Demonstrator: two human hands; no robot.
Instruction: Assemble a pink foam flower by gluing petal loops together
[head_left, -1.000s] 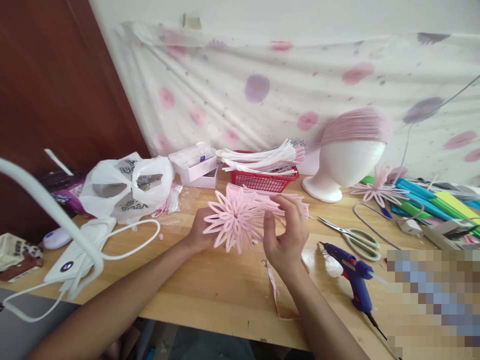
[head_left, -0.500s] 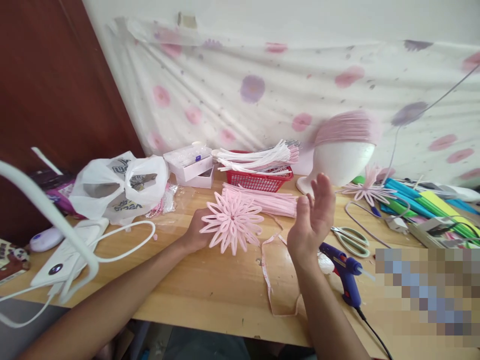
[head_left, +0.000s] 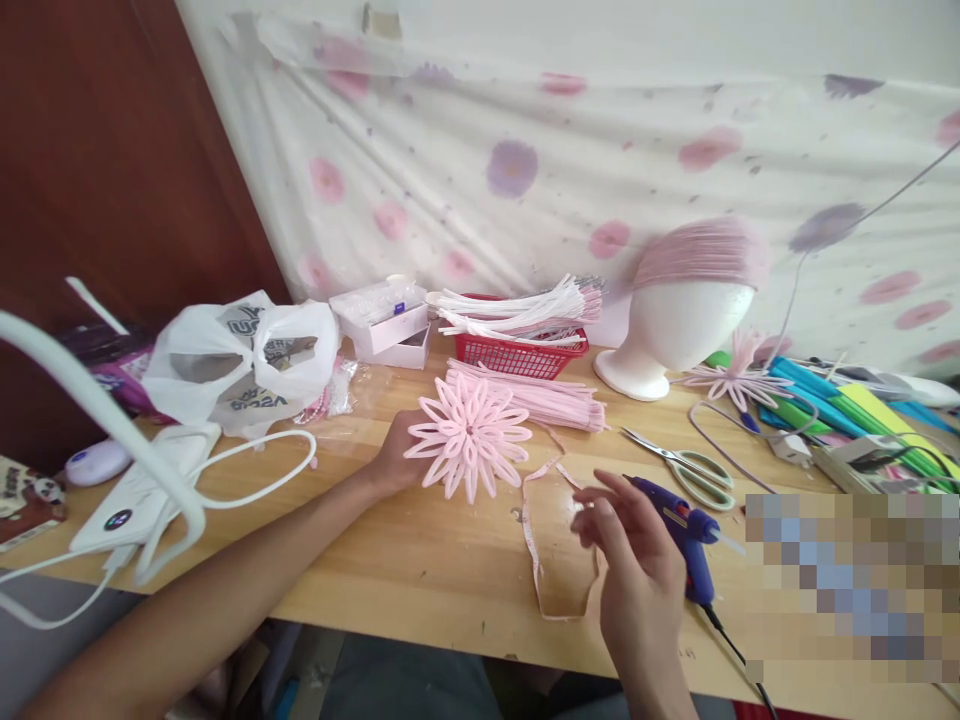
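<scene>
A pink pipe cleaner flower [head_left: 469,432] with many looped petals faces me above the table. Behind it my left hand [head_left: 397,455] is closed on it, the fingers mostly hidden by the petals. My right hand [head_left: 637,570] is held over the table at the lower right, fingers apart and slightly curled, holding nothing. Just beyond that hand lies a blue glue gun [head_left: 682,530], partly covered by it. To the hand's left a thin pink measuring tape [head_left: 529,530] lies in a loose loop. A bundle of pink pipe cleaners [head_left: 559,397] rests behind the flower.
Scissors [head_left: 690,468] lie behind the glue gun. A red basket [head_left: 517,355] of white and pink pipe cleaners stands at the back, beside a white foam head [head_left: 690,320]. At left are a plastic bag [head_left: 240,365], a power bank [head_left: 146,490] and a curved white stand [head_left: 112,430].
My right hand has come down from its raised position and turned, now lower over the table. The scissors and the foam head's base show more fully. The flower stays in my left hand.
</scene>
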